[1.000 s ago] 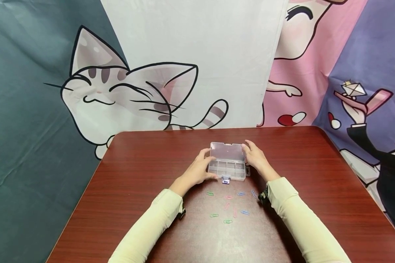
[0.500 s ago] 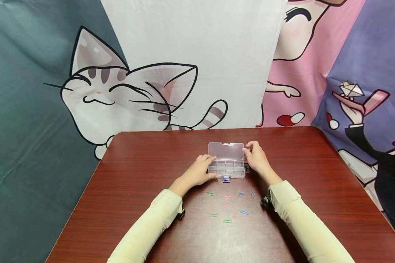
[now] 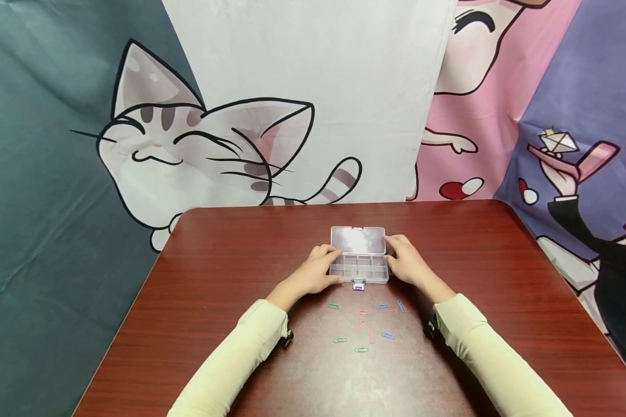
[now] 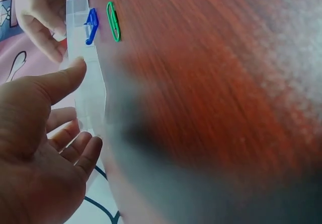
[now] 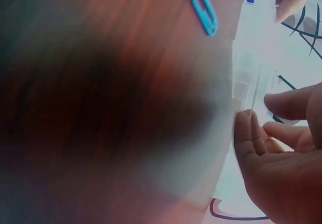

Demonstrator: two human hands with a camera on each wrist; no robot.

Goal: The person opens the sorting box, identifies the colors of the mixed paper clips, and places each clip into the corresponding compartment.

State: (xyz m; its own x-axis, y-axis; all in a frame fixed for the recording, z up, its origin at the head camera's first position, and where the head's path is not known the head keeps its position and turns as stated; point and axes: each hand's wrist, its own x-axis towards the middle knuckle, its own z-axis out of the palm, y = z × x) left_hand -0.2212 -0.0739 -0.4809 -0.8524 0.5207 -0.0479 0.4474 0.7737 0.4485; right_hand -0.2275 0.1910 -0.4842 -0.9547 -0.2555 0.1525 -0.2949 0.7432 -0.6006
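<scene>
A clear plastic compartment box (image 3: pixel 365 269) lies on the table with its lid (image 3: pixel 357 240) raised and leaning back. Its divided compartments face up, and a blue latch (image 3: pixel 358 284) hangs at the front. My left hand (image 3: pixel 313 273) grips the left end, thumb at the front corner and fingers toward the back. At the opposite end, my right hand (image 3: pixel 409 263) holds the right side, forefinger up beside the lid's edge. In the right wrist view, its bent fingers (image 5: pixel 246 138) meet the box's end. Green paper clips (image 3: pixel 339 340), pink paper clips (image 3: pixel 362 312) and blue paper clips (image 3: pixel 388 335) lie nearer me.
The reddish-brown wooden table (image 3: pixel 229 249) extends well past the box on both sides. Behind its far edge hangs a cloth backdrop (image 3: pixel 375 87) printed with a cartoon cat and figures.
My right hand has left the lid's upper right corner and come down to the box's right side, covering the hanging tab there. The lid tilts slightly differently; my left hand has stayed put.
</scene>
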